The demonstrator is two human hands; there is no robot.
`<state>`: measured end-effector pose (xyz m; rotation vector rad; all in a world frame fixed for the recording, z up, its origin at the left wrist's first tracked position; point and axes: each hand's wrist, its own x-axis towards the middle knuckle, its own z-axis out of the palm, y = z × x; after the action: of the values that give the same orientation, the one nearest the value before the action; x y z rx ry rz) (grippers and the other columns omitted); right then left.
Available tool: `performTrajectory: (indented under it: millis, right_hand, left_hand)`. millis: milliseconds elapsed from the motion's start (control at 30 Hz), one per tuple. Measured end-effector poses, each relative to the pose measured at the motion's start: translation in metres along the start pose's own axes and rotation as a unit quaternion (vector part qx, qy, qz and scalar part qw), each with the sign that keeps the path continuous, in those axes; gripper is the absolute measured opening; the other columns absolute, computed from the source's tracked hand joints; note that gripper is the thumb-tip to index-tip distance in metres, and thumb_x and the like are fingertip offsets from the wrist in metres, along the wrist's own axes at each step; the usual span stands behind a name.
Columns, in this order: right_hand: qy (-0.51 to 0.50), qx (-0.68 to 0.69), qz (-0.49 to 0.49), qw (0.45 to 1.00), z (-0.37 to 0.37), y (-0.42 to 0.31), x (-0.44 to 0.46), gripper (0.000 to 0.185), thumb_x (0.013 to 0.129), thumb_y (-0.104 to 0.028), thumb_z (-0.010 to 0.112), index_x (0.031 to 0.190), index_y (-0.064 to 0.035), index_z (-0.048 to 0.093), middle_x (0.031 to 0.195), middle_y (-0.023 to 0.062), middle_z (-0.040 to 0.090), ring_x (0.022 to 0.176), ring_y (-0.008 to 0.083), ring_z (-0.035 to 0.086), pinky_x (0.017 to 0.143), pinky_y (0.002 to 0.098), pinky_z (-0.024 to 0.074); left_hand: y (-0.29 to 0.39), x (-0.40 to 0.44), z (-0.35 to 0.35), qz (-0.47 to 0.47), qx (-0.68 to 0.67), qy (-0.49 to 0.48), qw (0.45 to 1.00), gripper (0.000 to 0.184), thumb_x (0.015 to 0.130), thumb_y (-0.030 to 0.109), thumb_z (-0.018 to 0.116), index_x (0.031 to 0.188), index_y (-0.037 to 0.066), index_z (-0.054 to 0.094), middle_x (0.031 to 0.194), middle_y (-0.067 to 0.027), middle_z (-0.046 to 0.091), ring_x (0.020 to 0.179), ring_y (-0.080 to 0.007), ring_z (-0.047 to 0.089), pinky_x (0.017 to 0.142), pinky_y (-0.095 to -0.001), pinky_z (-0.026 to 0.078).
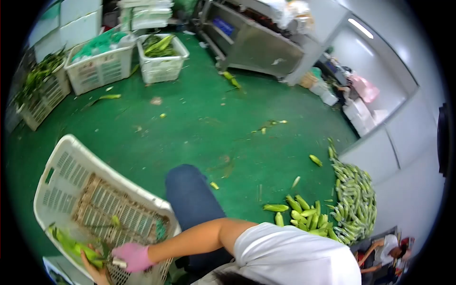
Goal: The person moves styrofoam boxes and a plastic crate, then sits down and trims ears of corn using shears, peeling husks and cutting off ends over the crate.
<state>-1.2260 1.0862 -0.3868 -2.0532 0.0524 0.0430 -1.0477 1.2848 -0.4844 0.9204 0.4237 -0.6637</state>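
A green ear of corn with leafy husk lies over the lower left part of a large white crate. My bare left hand is closed around the lower end of this corn. My right hand, in a pink glove, grips a small pale object, perhaps a handle, close to the stem end. Most of that object is hidden in the fist. Inside the crate are brown, dirty slats, a few green scraps and a bit of green netting.
Corn ears lie on the green floor beside a large heap of wrapped ears. Crates and a steel table stand farther back. My knee is beside the crate. Another person sits at lower right.
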Motion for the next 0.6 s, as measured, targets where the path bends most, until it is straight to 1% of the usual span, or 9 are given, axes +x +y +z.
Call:
performTrajectory:
  millis: [67,100,133,233,333,433,533,567,600]
  right_hand:
    - [-0.043,-0.056,-0.007,0.997,-0.033,-0.008,0.002,0.05,0.075,-0.035,0.066,0.114,-0.0049,0.059,0.107,0.0214,0.064,0.1,0.0397,0.063,0.087,0.0455,0.052]
    - [0.001,-0.071,-0.06,0.996,-0.035,0.008,0.003,0.063,0.073,-0.037,0.069,0.126,-0.0063,0.056,0.119,0.0218,0.061,0.111,0.039,0.06,0.096,0.0434,0.049]
    - [-0.005,-0.031,-0.032,0.999,-0.066,-0.007,0.001,0.073,0.071,-0.04,0.074,0.132,-0.0067,0.053,0.128,0.0219,0.058,0.117,0.0386,0.057,0.102,0.0436,0.0457]
    - [-0.032,0.137,0.108,0.984,-0.115,-0.009,0.028,0.066,0.075,-0.035,0.076,0.13,-0.0076,0.052,0.12,0.0199,0.06,0.112,0.0325,0.059,0.097,0.0406,0.0477]
    - [-0.079,0.14,0.151,0.975,-0.144,-0.04,0.064,0.071,0.076,-0.031,0.075,0.134,-0.002,0.048,0.123,0.0204,0.058,0.113,0.0285,0.057,0.098,0.037,0.0457]
    - [-0.109,0.133,0.165,0.971,-0.146,-0.043,0.077,0.075,0.076,-0.028,0.075,0.138,0.0036,0.044,0.126,0.0209,0.056,0.113,0.0244,0.056,0.098,0.0334,0.0437]
    - [-0.106,0.105,0.093,0.984,-0.128,0.002,0.079,0.077,0.075,-0.026,0.075,0.138,0.0041,0.042,0.125,0.0211,0.055,0.077,0.0204,0.065,0.048,0.0294,0.052]
    - [-0.11,0.099,0.073,0.986,-0.123,0.018,0.079,0.078,0.075,-0.027,0.075,0.138,0.0048,0.042,0.127,0.0212,0.054,0.077,0.0211,0.065,0.048,0.0298,0.0519]
    - [-0.129,0.102,0.089,0.982,-0.128,0.01,0.079,0.079,0.075,-0.027,0.076,0.138,0.0055,0.041,0.13,0.0218,0.051,0.089,0.0238,0.062,0.064,0.0323,0.05]
  left_hand:
    - [0.011,-0.028,0.027,-0.023,0.017,-0.029,0.999,0.042,0.094,0.04,0.055,0.125,0.012,0.055,0.104,-0.006,0.065,0.087,-0.0197,0.062,0.074,-0.0396,0.054]
    - [0.01,-0.05,0.065,0.022,0.014,0.012,1.0,0.038,0.094,0.038,0.055,0.119,0.01,0.058,0.101,-0.0067,0.066,0.082,-0.0188,0.063,0.071,-0.0385,0.054]
    - [0.018,-0.038,0.038,0.015,0.008,-0.028,0.999,0.036,0.093,0.037,0.055,0.114,0.008,0.059,0.096,-0.0076,0.067,0.079,-0.0206,0.065,0.067,-0.0375,0.054]
    - [0.032,-0.079,0.072,0.044,0.032,-0.035,0.998,0.037,0.093,0.039,0.056,0.11,0.006,0.059,0.097,-0.0097,0.067,0.074,-0.0194,0.064,0.059,-0.0326,0.053]
    - [0.022,-0.076,0.066,0.017,0.065,-0.094,0.993,0.062,0.094,0.061,0.048,0.116,0.003,0.055,0.098,-0.0086,0.063,0.069,-0.014,0.055,0.049,-0.026,0.043]
    - [0.021,-0.08,0.074,0.064,0.186,-0.113,0.974,0.052,0.09,0.036,0.068,0.128,0.007,0.048,0.105,-0.01,0.064,0.078,-0.0153,0.061,0.058,-0.0301,0.051]
    - [0.011,-0.083,0.083,0.239,0.413,-0.058,0.877,0.059,0.081,0.029,0.077,0.128,0.005,0.053,0.111,-0.0132,0.066,0.089,-0.0228,0.065,0.074,-0.0355,0.054]
    - [0.006,-0.081,0.084,0.309,0.476,-0.051,0.822,0.061,0.078,0.028,0.08,0.127,0.004,0.054,0.112,-0.0146,0.066,0.093,-0.0258,0.066,0.08,-0.0373,0.054]
    - [0.003,-0.082,0.085,0.303,0.517,-0.02,0.801,0.062,0.076,0.029,0.081,0.126,0.003,0.055,0.113,-0.0157,0.066,0.097,-0.0281,0.065,0.083,-0.0379,0.053]
